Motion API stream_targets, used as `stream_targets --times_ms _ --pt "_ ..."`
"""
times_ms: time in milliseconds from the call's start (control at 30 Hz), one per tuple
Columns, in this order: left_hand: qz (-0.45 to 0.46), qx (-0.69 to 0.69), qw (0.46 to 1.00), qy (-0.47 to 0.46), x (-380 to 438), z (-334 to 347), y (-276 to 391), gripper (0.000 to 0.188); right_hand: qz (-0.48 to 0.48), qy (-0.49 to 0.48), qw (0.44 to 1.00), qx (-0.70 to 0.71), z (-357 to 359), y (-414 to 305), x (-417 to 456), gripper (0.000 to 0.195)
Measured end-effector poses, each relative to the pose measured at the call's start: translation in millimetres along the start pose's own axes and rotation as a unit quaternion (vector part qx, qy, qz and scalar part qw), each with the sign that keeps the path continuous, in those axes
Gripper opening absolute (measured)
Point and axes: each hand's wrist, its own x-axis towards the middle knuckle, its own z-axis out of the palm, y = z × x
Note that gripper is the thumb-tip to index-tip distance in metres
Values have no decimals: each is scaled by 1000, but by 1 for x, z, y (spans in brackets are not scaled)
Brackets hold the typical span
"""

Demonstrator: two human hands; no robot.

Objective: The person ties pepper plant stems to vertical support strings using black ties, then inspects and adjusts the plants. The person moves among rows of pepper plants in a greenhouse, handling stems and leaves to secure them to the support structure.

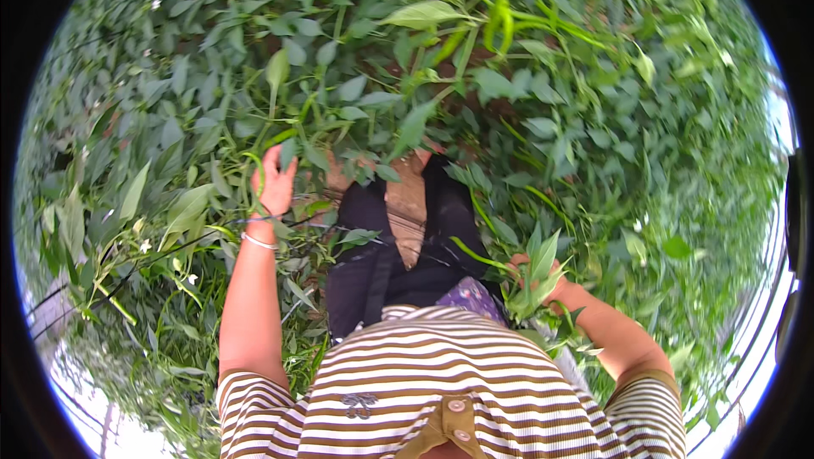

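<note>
My left hand (275, 182) reaches into the pepper plants, with leaves partly covering its fingers. A curved green chili pepper (259, 174) hangs along its outer side, and another green chili pepper (280, 137) lies just beyond the fingertips. Whether those fingers grip anything is hidden. At my right thigh, my right hand (547, 278) is curled, partly behind broad leaves (540, 262). A long green chili pepper (477, 253) sticks out from its fingers towards my lap.
Dense pepper plants (210, 77) surround me. Several green chili peppers (502, 20) hang ahead to the right. Thin dark lines (184, 244) cross the foliage at left. Bare soil (407, 217) shows between my black-trousered legs (359, 255). A purple patterned cloth (470, 299) is at my waist.
</note>
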Motion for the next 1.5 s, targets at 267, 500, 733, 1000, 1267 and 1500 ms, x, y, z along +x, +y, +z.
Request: stream_targets --times_ms 267,500,733,1000,1267,1500 --pt "80 -54 994 -46 5 -15 -32 28 150 -33 988 -31 -84 -64 -98 27" --pt "114 -19 988 -98 -5 -29 -34 25 175 137 972 74 -70 -72 -64 31" --pt "49 -39 966 -251 -30 -9 19 24 346 167 816 432 -85 -118 -24 26" --pt "293 57 935 -189 -56 21 115 16 184 385 812 398 -53 -115 9 21" --pt "426 -51 821 -376 -96 50 210 11 333 395 811 275 -81 -166 73 27" --pt "447 -72 783 -426 -128 81 239 16 401 424 798 154 -61 -180 77 35"
